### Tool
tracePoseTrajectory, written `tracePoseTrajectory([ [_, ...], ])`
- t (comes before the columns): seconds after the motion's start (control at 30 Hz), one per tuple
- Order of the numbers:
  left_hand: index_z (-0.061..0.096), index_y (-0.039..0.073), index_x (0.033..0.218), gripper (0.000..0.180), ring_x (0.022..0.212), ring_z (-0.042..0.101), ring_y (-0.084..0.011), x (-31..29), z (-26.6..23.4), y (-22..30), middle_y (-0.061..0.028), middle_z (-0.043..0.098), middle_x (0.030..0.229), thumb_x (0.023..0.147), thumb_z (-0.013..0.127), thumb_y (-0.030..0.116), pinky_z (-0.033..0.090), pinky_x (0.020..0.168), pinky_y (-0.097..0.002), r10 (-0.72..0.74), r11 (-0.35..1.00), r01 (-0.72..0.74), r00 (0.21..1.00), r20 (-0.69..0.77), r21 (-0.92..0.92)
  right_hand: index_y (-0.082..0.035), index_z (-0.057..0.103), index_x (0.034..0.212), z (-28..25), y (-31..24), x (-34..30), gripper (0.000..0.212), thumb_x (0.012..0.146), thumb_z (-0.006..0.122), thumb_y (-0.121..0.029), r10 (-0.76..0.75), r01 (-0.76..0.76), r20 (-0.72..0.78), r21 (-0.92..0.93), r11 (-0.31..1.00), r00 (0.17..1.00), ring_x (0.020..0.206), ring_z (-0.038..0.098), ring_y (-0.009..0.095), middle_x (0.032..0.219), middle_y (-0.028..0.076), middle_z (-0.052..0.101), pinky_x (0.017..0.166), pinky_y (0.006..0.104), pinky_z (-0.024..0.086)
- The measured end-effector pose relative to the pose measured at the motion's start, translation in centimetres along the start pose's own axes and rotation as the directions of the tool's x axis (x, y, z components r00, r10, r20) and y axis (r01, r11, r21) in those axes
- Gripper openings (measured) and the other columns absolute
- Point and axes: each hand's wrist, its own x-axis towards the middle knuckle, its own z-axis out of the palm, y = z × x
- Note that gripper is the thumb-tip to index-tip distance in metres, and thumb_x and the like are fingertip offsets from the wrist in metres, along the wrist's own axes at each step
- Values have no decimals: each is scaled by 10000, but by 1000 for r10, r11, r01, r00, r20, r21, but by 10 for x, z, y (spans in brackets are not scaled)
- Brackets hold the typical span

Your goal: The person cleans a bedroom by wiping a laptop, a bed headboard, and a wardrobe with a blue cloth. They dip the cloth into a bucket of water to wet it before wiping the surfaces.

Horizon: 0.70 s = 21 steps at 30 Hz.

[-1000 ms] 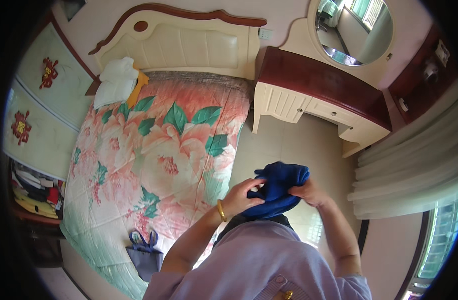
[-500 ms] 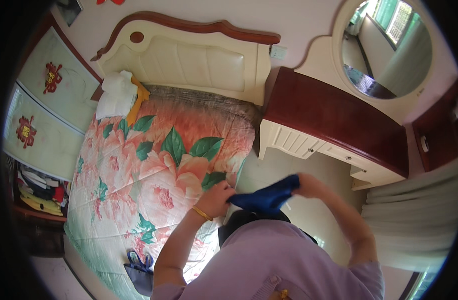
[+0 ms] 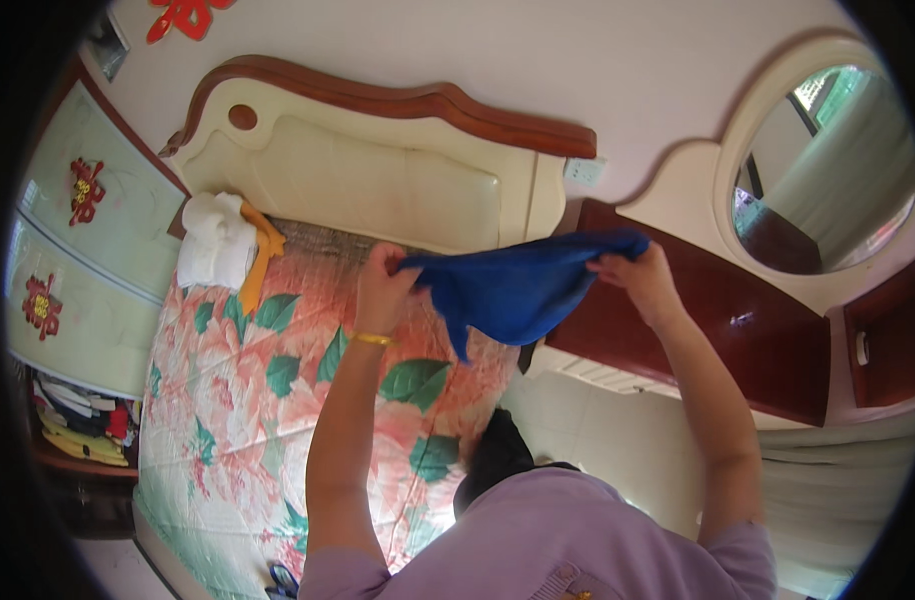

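A dark blue cloth (image 3: 518,290) is stretched out in the air between my two hands, its lower edge hanging loose in a curve with a narrow point at its left. Whether it is a garment or a towel I cannot tell. My left hand (image 3: 383,288), below a gold bracelet on the wrist, pinches the left corner over the bed. At the other end, my right hand (image 3: 638,278) grips the right corner in front of the dressing table. Beneath the cloth lies the flowered bedspread (image 3: 278,400), pink with green leaves.
White and yellow folded cloths (image 3: 218,240) lie at the bed's far left, by the padded headboard (image 3: 378,180). A dressing table (image 3: 718,320) with a round mirror (image 3: 828,170) stands right. On the left is a sliding-door cabinet (image 3: 98,230) with clothes (image 3: 83,425) on an open shelf.
Both hands have risen and moved forward, away from my body. The blue cloth, bunched before, is now spread wider between them. The view has tilted up somewhat.
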Motion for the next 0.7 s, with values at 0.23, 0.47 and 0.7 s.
tracePoseTrajectory([
  [0.23,371,9,1220,595,1136,414,-319,184,81,34,-197,412,1218,694,641,72,338,967,-369,582,813,-570,795,-169,117,28,573,1002,28,-52,159,321,749,624,-163,-518,405,26,-658,635,855,891,543,250,996,145,585,831,319,416],
  [0.47,597,163,1023,315,1215,330,-238,273,147,-62,-42,441,1245,733,591,287,199,955,-582,741,308,-571,646,184,761,95,585,962,85,46,280,539,771,560,-408,-566,295,304,-949,-110,767,1108,442,366,1240,222,435,945,425,344],
  [0.7,579,151,983,288,1110,422,-261,368,-1,-49,-63,530,1095,744,546,309,260,945,-503,772,199,-397,626,106,896,90,612,884,202,19,341,538,749,580,-429,-746,535,419,-839,-100,518,1149,374,341,1242,246,396,992,443,266],
])
